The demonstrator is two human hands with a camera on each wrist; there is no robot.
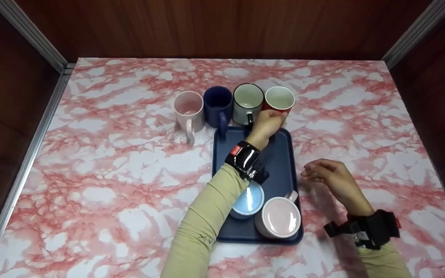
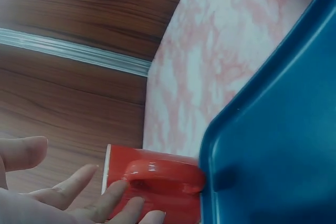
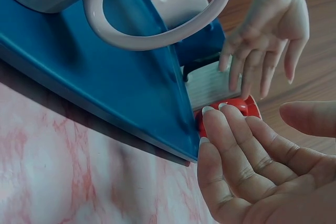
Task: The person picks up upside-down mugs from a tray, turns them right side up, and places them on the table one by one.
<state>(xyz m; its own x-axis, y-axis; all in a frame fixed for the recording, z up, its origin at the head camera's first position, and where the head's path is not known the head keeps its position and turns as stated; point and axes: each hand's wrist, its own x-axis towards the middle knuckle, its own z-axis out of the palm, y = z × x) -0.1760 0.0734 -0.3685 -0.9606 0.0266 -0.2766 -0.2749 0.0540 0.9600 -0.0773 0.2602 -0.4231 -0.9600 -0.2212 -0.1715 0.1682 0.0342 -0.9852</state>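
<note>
My left hand [image 1: 267, 125] reaches over the tray to a red mug with a white inside [image 1: 280, 98]. In the left wrist view, its fingers are extended and spread beside the handle of the red mug [image 2: 178, 203], with the thumb held away; contact is hard to tell. To the right of the blue tray [image 1: 280, 170], my right hand [image 1: 332, 179] hovers with loosely bent fingers and holds nothing. On the tray's near end are a light blue mug [image 1: 248, 199] and a pink mug [image 1: 280, 217], both seemingly upside down.
In a row left of the red mug stand a white mug with black rim and handle [image 1: 248, 98], a dark blue mug [image 1: 218, 104] and a light pink mug [image 1: 189, 108], upright. Wooden panels [image 1: 222, 29] border the marbled table [image 1: 129, 166].
</note>
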